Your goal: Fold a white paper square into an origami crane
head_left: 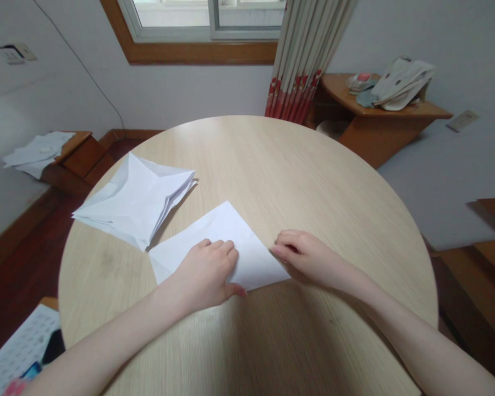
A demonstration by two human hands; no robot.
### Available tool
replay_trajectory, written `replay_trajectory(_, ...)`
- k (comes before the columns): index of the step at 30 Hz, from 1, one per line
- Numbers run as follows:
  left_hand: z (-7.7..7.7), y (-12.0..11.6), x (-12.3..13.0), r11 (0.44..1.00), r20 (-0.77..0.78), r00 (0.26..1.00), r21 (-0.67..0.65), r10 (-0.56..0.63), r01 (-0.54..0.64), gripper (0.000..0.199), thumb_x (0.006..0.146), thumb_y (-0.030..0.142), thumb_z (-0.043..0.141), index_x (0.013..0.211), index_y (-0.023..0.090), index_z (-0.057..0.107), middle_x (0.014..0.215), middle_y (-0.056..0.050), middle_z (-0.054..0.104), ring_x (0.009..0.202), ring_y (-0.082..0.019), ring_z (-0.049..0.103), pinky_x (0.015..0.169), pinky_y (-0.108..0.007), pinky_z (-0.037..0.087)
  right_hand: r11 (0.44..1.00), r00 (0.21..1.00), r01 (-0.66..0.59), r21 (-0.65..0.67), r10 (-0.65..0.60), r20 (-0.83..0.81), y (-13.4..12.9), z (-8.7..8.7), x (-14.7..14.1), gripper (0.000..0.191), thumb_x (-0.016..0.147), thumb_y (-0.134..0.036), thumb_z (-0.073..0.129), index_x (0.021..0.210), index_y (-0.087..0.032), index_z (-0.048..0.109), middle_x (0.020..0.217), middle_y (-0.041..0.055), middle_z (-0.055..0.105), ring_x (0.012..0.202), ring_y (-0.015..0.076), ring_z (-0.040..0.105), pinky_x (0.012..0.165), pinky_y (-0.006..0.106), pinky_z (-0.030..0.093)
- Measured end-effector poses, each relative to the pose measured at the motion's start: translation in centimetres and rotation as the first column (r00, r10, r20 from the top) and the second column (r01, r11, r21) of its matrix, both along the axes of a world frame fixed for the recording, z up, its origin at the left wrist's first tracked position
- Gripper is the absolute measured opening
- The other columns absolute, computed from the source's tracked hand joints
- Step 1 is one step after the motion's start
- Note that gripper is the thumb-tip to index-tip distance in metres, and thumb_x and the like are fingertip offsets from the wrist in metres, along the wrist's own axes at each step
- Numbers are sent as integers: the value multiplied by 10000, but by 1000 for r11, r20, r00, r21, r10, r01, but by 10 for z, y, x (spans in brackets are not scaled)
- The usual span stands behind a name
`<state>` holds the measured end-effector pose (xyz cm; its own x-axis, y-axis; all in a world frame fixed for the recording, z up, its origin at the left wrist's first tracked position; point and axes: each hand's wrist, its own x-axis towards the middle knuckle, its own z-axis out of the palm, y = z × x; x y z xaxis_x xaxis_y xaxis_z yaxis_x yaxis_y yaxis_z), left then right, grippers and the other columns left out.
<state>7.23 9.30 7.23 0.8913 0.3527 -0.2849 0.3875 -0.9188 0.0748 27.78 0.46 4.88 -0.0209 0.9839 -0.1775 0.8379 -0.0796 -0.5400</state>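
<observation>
A folded sheet of white paper (251, 253) lies on the round table, with one corner pointing away from me and another to the right. My left hand (212, 267) presses on it, fingers curled and closed, the thumb by the paper's near edge. Just off the right edge, my right hand (299, 250) is closed in a loose curl, its thumb tip close to the paper; I cannot tell whether they touch. Nothing shows in its fingers. To the left lies a stack of folded white papers (142, 192), star-like on top, its layers splayed at the right side.
The pale wooden round table (272, 154) carries the papers. Behind it are a window and a curtain (297, 66). A corner shelf (396, 110) at the right holds a cloth-like bundle; another shelf (76, 151) at the left holds papers. A printed white sheet (20, 335) lies at lower left.
</observation>
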Motion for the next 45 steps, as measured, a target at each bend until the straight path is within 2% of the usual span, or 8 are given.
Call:
replay_trajectory(4, -3, -1, 0, 999, 7, 1000, 39, -17, 17, 414, 793, 555, 653, 890, 161, 572, 974, -82, 639, 893, -261, 616, 726, -364, 443, 941, 997, 51, 334, -65, 31, 7, -15, -3, 187, 911, -215, 383, 840, -176, 551, 885, 100, 603, 869, 221, 532, 799, 365, 409)
replay_trajectory(7, -4, -3, -1, 998, 16, 1000, 64, -23, 22, 423, 791, 557, 656, 922, 165, 567, 996, -84, 638, 913, -265, 612, 728, -362, 442, 896, 1000, -8, 444, -3, 24, 11, -28, -5, 181, 909, -227, 418, 1023, -182, 550, 1042, 129, 599, 1009, 254, 523, 893, 431, 402)
replay_trajectory(14, -3, -10, -2, 987, 37, 999, 160, -9, 2, 447, 808, 551, 636, 971, 140, 572, 985, -107, 634, 867, -285, 612, 704, -379, 435, 919, 987, -138, 370, 97, 127, 13, -37, -5, 415, 928, -238, 425, 1338, -174, 428, 1342, 160, 498, 1264, 260, 414, 1019, 475, 325)
replay_trajectory(22, -3, -17, -3, 959, 88, 988, 267, -124, 97, 309, 851, 443, 603, 893, 137, 590, 862, -105, 634, 809, -266, 581, 718, -398, 401, 902, 909, -352, 250, 266, 322, 12, -34, -2, 678, 791, 39, 349, 1380, -276, 459, 1521, 47, 356, 1426, 222, 215, 1068, 526, 218)
replay_trajectory(26, -3, -20, -5, 915, 151, 969, 383, -196, 126, 64, 874, 197, 534, 888, 152, 577, 833, -81, 606, 774, -233, 558, 702, -374, 395, 917, 907, -297, 266, 185, 377, 13, -33, 7, 639, 798, 33, 346, 1370, -219, 480, 1477, 85, 417, 1400, 221, 298, 1078, 540, 235)
replay_trajectory(31, -13, -16, -2, 876, 216, 944, 466, -251, 126, 158, 898, 65, 453, 863, 171, 566, 799, -49, 595, 734, -195, 554, 664, -332, 400, 915, 892, -206, 346, 30, 451, 16, -39, 24, 498, 850, -33, 366, 1306, -124, 546, 1399, 149, 506, 1337, 240, 415, 1082, 529, 303)
replay_trajectory(38, -28, -4, 5, 936, 172, 961, 318, -217, 155, 92, 845, 78, 519, 895, 136, 570, 954, -83, 617, 845, -229, 587, 666, -339, 476, 900, 913, -154, 408, -29, 408, 18, -51, 30, 431, 923, -167, 349, 1280, -60, 565, 1386, 185, 507, 1315, 262, 448, 1090, 467, 388)
replay_trajectory(45, -41, -8, 8, 974, 293, 956, 214, 4, -70, 178, 952, 240, 423, 958, 138, 569, 1100, -126, 631, 1004, -251, 610, 637, -308, 535, 885, 908, -274, 376, 110, 403, 16, -41, 25, 605, 841, -56, 352, 1441, -125, 369, 1522, 117, 319, 1434, 227, 197, 1148, 529, 258)
